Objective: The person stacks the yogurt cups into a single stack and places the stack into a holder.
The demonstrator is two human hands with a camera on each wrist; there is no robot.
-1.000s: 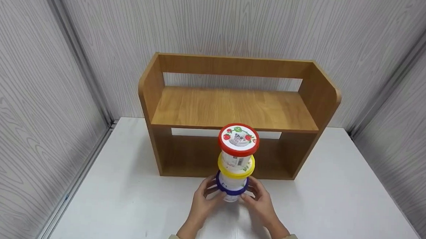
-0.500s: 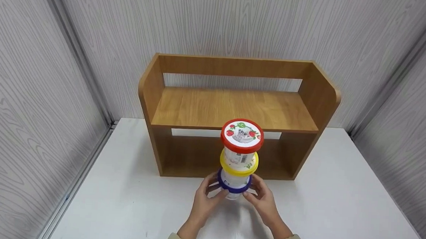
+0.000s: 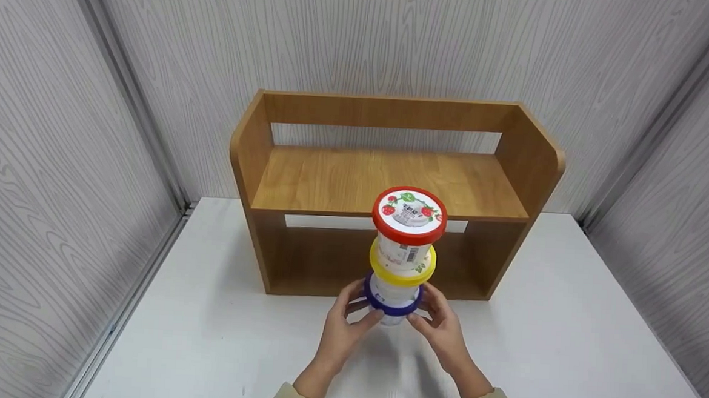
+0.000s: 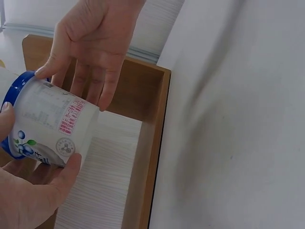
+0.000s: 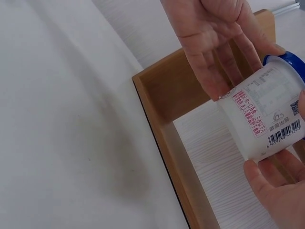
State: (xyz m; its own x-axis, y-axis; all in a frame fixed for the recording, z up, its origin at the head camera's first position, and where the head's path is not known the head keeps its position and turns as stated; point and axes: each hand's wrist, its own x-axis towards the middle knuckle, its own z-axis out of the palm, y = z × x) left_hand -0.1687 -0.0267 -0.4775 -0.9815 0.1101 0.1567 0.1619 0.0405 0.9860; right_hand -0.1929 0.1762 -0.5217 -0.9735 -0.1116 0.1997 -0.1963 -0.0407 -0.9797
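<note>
Three white tubs stand one on another, leaning slightly in the head view. On top is the red-lidded tub [image 3: 409, 215], with strawberries printed on its lid. Under it sits the yellow-lidded tub [image 3: 400, 267], and lowest is the blue-lidded tub [image 3: 392, 301], which shows blueberries and printed text in the left wrist view. My left hand [image 3: 341, 329] grips the lowest tub from the left, thumb in front below the blue rim. From the right, my right hand [image 3: 444, 332] holds the same tub. Shadows lie on the table beneath the raised stack.
A two-level wooden shelf [image 3: 392, 183] stands behind the stack on the white table [image 3: 214, 337]. Its side panels rise left and right, and the red lid overlaps the upper board's front edge in the head view. Grey wood-patterned walls [image 3: 386, 49] enclose the table.
Both hands have raised the three stacked tubs, which now appear higher and slightly farther right in the head view. The grip on the lowest tub looks the same.
</note>
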